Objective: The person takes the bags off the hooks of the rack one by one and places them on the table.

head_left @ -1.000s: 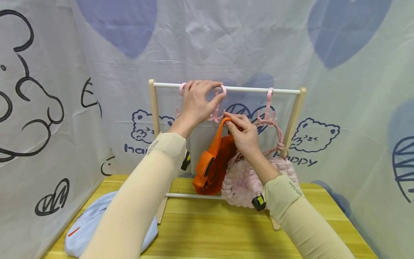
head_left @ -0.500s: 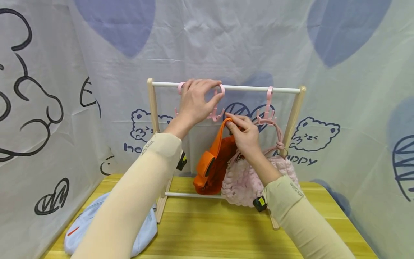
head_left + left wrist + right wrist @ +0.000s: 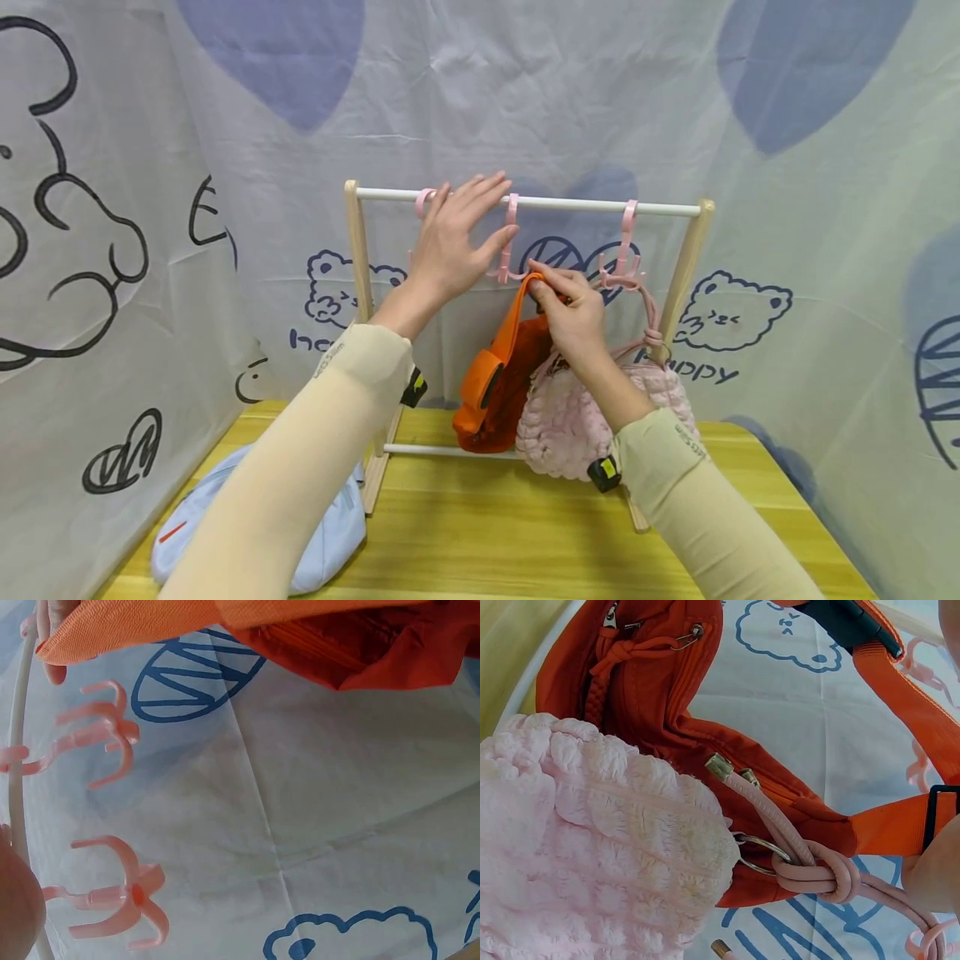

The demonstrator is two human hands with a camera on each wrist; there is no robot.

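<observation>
My right hand pinches the top of the strap of an orange bag, just right of the middle pink hook. The bag hangs below that grip. Beside the same hook, my left hand is raised near the white rod, its fingers straight and its thumb apart. Two pronged pink hooks with nothing on them show in the left wrist view. In the right wrist view, the orange strap carries a black buckle; the pinching fingertips are mostly out of frame.
A fluffy pink bag hangs by its cord from the right hook. The wooden rack post stands beyond it. On the yellow wooden table, a light blue bag lies at left, partly behind my left sleeve.
My left hand has let go of the middle hook's ring and straightened its fingers. That hook now shows more edge-on. My right hand has shifted slightly right with the strap.
</observation>
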